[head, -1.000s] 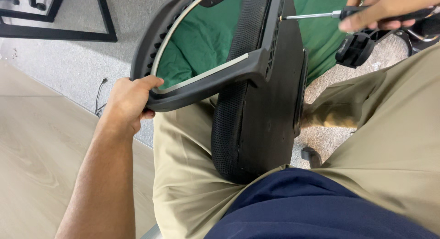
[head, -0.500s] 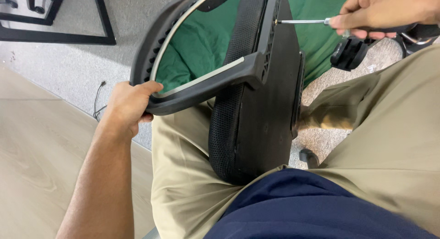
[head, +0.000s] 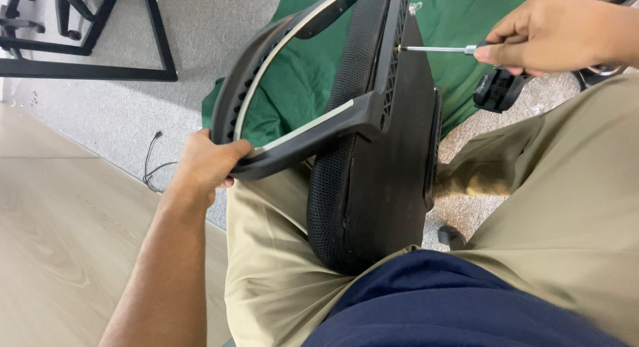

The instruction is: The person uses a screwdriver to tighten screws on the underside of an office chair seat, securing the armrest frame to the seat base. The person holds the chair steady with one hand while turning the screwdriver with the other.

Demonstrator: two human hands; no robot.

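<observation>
- The floor (head: 60, 234) under you is pale wood planking on the left, meeting grey carpet (head: 193, 60) further out, with a green cloth (head: 299, 80) spread on the carpet ahead of your knees.
- A black metal frame (head: 100, 70) stands on the carpet at the upper left, and a thin black cable (head: 154, 162) lies near the edge where carpet meets wood.
- Your legs in khaki trousers (head: 566, 207) fill the lower right of the view, with a dark blue shirt (head: 452, 307) at the bottom edge.
- The black chair seat (head: 379, 180) stands on its edge between your thighs, its mesh-covered cushion facing left and its flat hard underside facing right.
- A curved black armrest frame (head: 293, 137) with a pale strip along it juts from the seat toward the left, over the green cloth.
- Your left hand (head: 206, 164) grips the outer bend of that armrest frame, fingers wrapped around it and clamped tight.
- Your right hand (head: 552, 30) is at the upper right, fingers closed together around the handle of a screwdriver (head: 436, 49).
- The screwdriver's thin metal shaft lies nearly level, pointing left, its tip touching the top edge of the seat's underside.
- A small black plastic part (head: 499, 90) lies on the carpet just below your right hand.
</observation>
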